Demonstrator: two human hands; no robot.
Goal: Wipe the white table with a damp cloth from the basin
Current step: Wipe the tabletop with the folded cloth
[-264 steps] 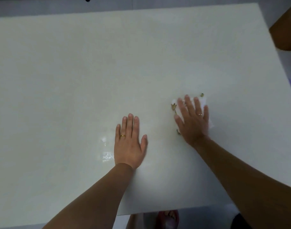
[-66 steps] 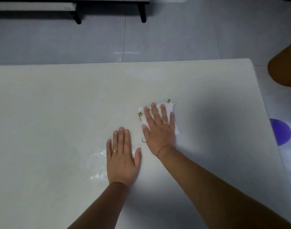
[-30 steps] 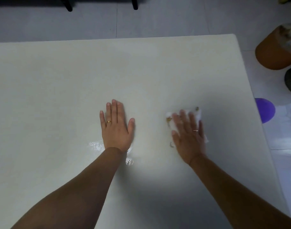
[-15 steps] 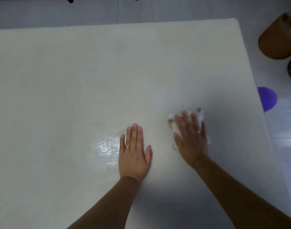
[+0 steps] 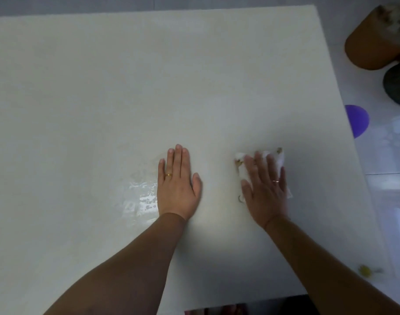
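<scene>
The white table (image 5: 126, 87) fills most of the view. My right hand (image 5: 265, 189) lies flat with fingers spread on a white damp cloth (image 5: 279, 159) with small yellow-green prints, pressing it to the tabletop right of centre. Most of the cloth is hidden under the palm. My left hand (image 5: 177, 183) rests flat on the bare table, fingers together, holding nothing. A wet shiny patch (image 5: 141, 198) glistens just left of my left hand.
Right of the table on the pale tiled floor stand an orange-brown basin (image 5: 371, 44) with patterned cloth inside, a dark round container (image 5: 398, 85) and a purple round object (image 5: 357, 120). The table's right edge runs diagonally near my right hand.
My right hand and the cloth have stayed in about the same spot over the last second. My left hand has shifted back and forth on the table beside the wet patch.
</scene>
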